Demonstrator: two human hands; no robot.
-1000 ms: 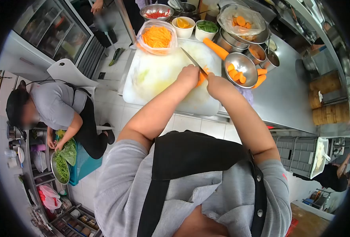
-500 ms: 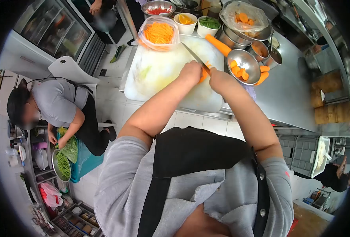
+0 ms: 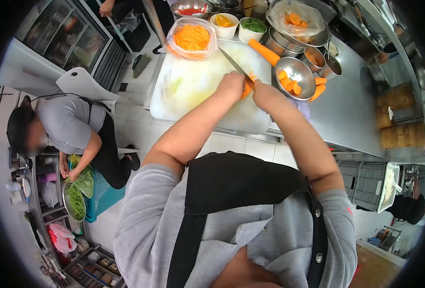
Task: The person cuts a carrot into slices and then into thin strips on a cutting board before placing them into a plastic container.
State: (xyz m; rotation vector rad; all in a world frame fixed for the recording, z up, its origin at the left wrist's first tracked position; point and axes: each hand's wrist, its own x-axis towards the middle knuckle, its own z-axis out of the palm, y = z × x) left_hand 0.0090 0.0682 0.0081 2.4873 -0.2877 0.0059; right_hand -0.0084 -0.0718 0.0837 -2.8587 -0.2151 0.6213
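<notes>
I see a seated person [image 3: 71,122] beside a bowl [image 3: 67,205] of green vegetables [image 3: 76,200]. Bamboo steamers [image 3: 403,137] stand far right, a glass-fronted fridge [image 3: 61,38] upper left.

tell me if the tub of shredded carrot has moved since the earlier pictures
No. The tub of shredded carrot sits at the same far left corner of the cutting board; both shift together slightly in view.

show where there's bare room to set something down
Free: the steel counter right of the metal bowl and carrots; the cutting board left of the hands, below the shredded carrot. Crowded: its far edge, by white tubs, and around the knife.
</notes>
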